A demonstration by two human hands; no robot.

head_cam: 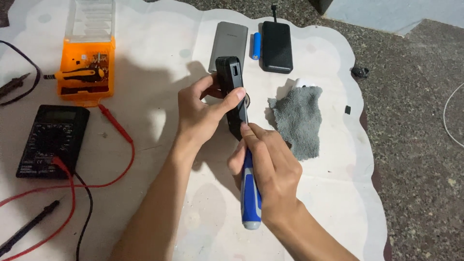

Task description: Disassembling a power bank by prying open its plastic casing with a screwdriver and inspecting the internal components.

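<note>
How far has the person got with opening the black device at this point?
Done: tools are out, with the orange bit case open and the multimeter beside it. In hand: the left hand holds the black device on edge while the right hand presses a blue-handled screwdriver at its side. Left: the casing looks closed; no gap shows.

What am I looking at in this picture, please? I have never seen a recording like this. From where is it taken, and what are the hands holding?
A camera worn on the person's head looks down at their two bare hands. The left hand holds a black power bank on edge. The right hand has a grip on a blue screwdriver, its tip at the casing. On the white mat lie a black multimeter, an orange tool case, a grey cloth, a blue battery and two more power banks, grey and black.
</note>
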